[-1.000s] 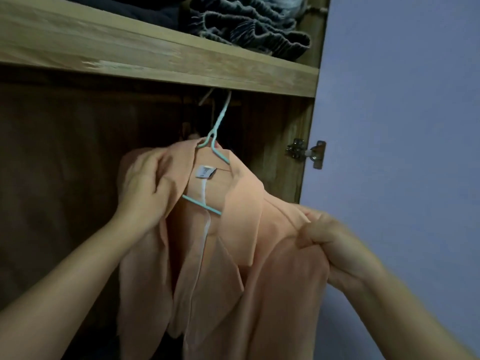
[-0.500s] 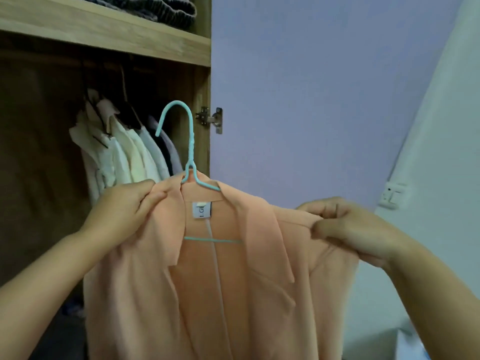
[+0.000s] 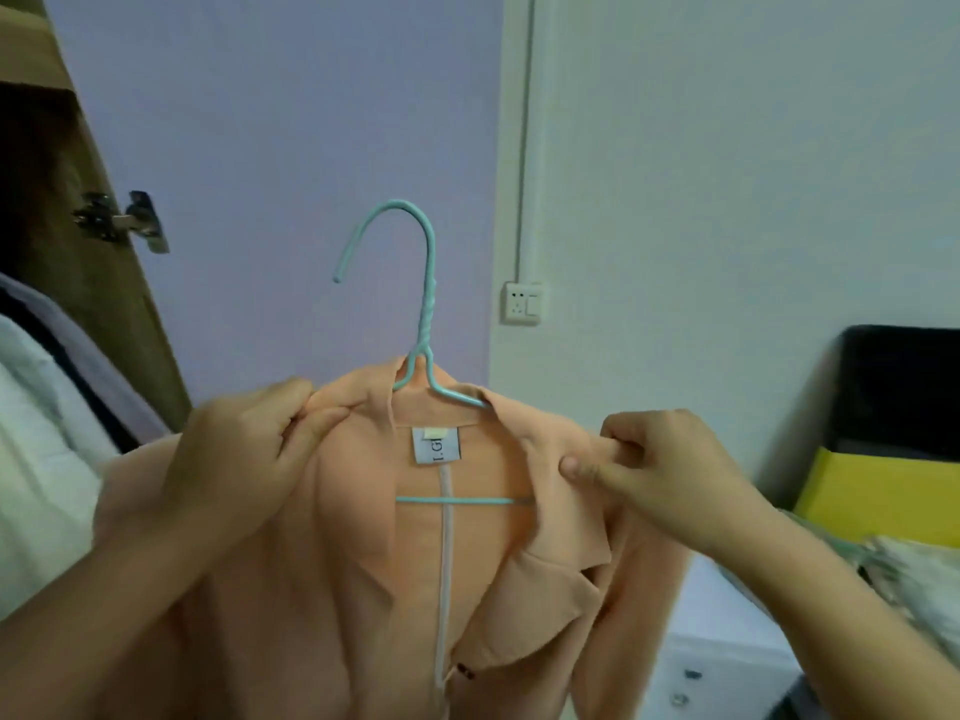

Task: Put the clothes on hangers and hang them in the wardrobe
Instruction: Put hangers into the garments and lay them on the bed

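A peach collared jacket (image 3: 363,563) hangs on a light blue hanger (image 3: 423,314), held up in front of me in mid air. My left hand (image 3: 244,454) pinches the jacket's left shoulder beside the collar. My right hand (image 3: 660,470) pinches its right shoulder. The hanger's hook stands free above the collar, touching nothing. The wardrobe (image 3: 93,262) shows only as a wooden side panel with a metal hinge (image 3: 122,220) at the far left, with pale hung clothes (image 3: 41,439) at its edge.
A lilac wall is behind the hanger and a white wall with a socket (image 3: 522,302) to the right. At right stand a black and yellow box (image 3: 883,459) and patterned fabric (image 3: 914,574). A white unit (image 3: 717,667) sits low right.
The jacket on its hanger has come out of the wardrobe and moved right, away from the rail. My view has swung right with it; both hands keep their hold on the shoulders.
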